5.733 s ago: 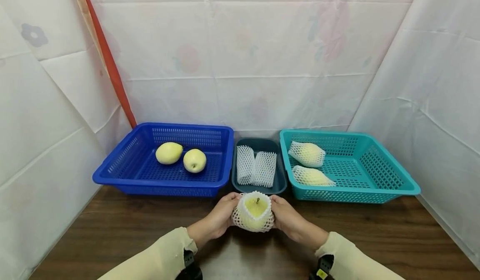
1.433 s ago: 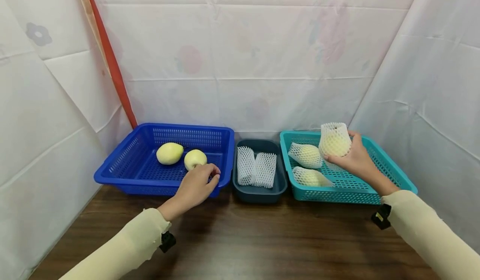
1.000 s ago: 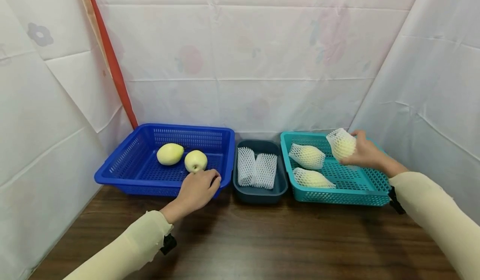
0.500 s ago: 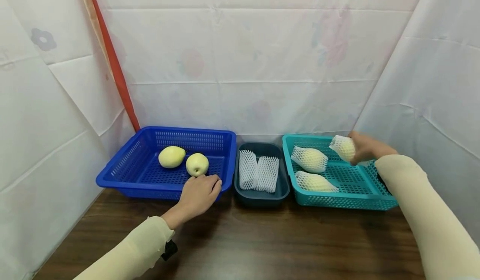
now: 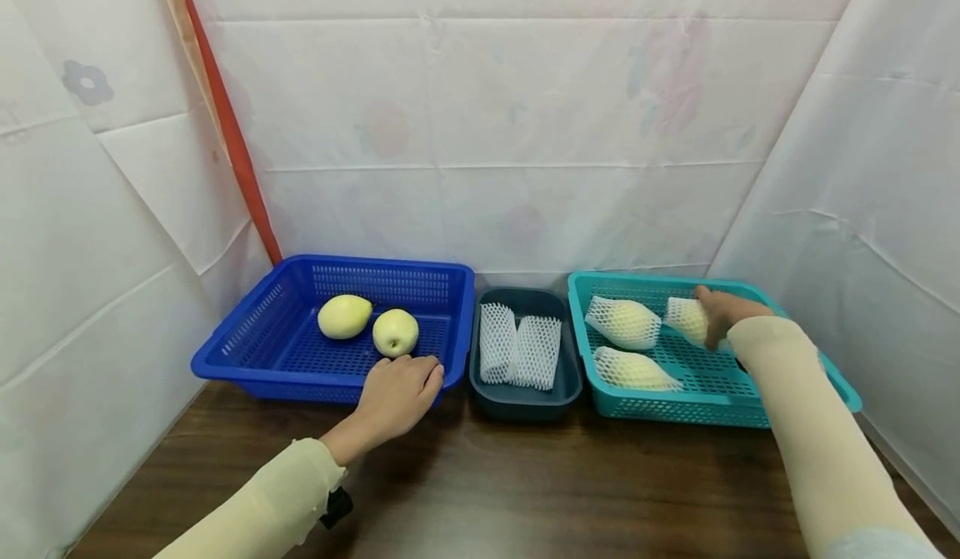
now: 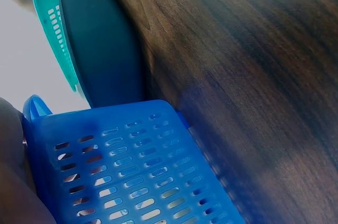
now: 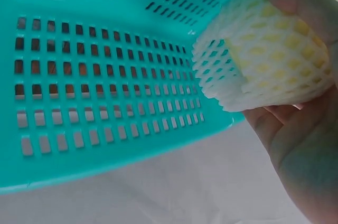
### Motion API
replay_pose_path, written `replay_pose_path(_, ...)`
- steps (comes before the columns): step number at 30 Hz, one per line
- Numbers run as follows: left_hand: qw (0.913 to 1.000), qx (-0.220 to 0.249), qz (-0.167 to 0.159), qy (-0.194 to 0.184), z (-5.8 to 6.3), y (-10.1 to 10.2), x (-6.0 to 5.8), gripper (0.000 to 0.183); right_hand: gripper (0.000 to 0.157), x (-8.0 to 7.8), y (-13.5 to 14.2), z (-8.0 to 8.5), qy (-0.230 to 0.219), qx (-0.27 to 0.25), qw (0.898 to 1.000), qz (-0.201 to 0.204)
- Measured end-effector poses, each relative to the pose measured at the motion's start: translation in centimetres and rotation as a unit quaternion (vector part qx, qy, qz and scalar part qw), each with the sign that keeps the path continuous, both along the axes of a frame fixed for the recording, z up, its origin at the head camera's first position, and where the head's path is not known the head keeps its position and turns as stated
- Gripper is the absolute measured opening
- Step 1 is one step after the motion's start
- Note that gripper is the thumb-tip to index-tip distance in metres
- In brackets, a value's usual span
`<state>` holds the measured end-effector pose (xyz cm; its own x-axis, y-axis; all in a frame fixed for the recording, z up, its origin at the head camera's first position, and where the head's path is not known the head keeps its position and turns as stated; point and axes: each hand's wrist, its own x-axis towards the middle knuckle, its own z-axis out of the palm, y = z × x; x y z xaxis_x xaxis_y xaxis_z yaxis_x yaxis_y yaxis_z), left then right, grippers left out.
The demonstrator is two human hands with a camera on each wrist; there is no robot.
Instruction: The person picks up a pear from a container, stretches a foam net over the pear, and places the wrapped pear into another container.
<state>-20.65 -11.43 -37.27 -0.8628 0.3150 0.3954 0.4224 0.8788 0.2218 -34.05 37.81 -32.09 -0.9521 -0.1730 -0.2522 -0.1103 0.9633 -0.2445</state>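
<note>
In the head view my right hand (image 5: 726, 313) is low inside the teal basket (image 5: 697, 409). It grips a pear in a white foam net (image 5: 684, 317); the right wrist view shows thumb and fingers curled round the netted pear (image 7: 280, 55). Two more netted pears, one behind (image 5: 626, 323) and one in front (image 5: 633, 369), lie to its left. My left hand (image 5: 397, 396) rests at the front rim of the blue basket (image 5: 300, 384), fingers loosely bent and holding nothing. Just beyond those fingers sits a bare pear (image 5: 395, 333), with another bare pear (image 5: 345, 316) to its left.
Between the baskets stands a dark blue-grey tub (image 5: 527, 405) with two foam nets (image 5: 517, 349) in it. All three containers stand on a dark wooden table (image 5: 525, 492). White patterned cloth (image 5: 480, 126) hangs behind and at both sides.
The pear, netted between both hands at first, has been carried right and lowered into the teal basket by my right hand. My left hand has moved to the blue basket's front rim.
</note>
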Motion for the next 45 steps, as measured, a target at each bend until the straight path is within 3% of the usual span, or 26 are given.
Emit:
replay_pose_path(6, 0.9999, 0.000, -0.005, 0.010, 0.2, 0.0, 0.3, 0.036, 0.097, 0.0, -0.4, -1.1, -0.020, 0.013, 1.000, -0.020)
replay_pose_path(9, 0.9999, -0.004, -0.007, 0.015, 0.1, 0.1, 0.3, 0.036, 0.113, 0.2, -0.6, -1.7, -0.050, -0.009, 0.997, -0.055)
replay_pose_path(13, 0.9998, -0.005, -0.005, 0.017, 0.0, 0.1, 0.2, 0.037, 0.122, 0.3, -0.7, -2.3, -0.075, -0.033, 0.992, -0.092)
replay_pose_path(18, 0.9998, -0.005, -0.008, 0.017, 0.0, 0.3, -0.1, 0.037, 0.121, 0.6, -0.5, -2.4, -0.071, -0.024, 0.993, -0.092)
replay_pose_path(23, 0.9996, -0.005, -0.015, 0.022, 0.1, 0.4, -0.2, 0.037, 0.118, 0.9, -0.7, -1.3, -0.076, -0.013, 0.993, -0.085)
replay_pose_path(26, 0.9997, -0.007, -0.015, 0.016, 0.1, 0.2, -0.1, 0.037, 0.111, 0.9, -1.2, 0.1, -0.078, 0.021, 0.995, -0.064)
replay_pose_path(30, 0.9998, -0.007, -0.013, 0.012, 0.0, -0.2, 0.0, 0.037, 0.091, 1.1, -2.0, 2.2, -0.063, 0.071, 0.995, -0.016)
replay_pose_path(34, 0.9998, -0.003, -0.012, 0.016, -0.1, -0.5, 0.0, 0.037, 0.076, 2.2, -2.9, 4.1, -0.039, 0.065, 0.997, 0.031)
replay_pose_path(39, 0.9997, -0.004, -0.017, 0.014, -0.1, -0.6, -0.2, 0.037, 0.057, 4.9, -4.1, 5.6, 0.042, 0.065, 0.992, 0.105)
replay_pose_path(45, 0.9995, -0.004, -0.025, 0.016, 0.1, -0.4, -0.3, 0.037, 0.037, 9.1, -6.3, 4.5, 0.158, 0.030, 0.971, 0.179)
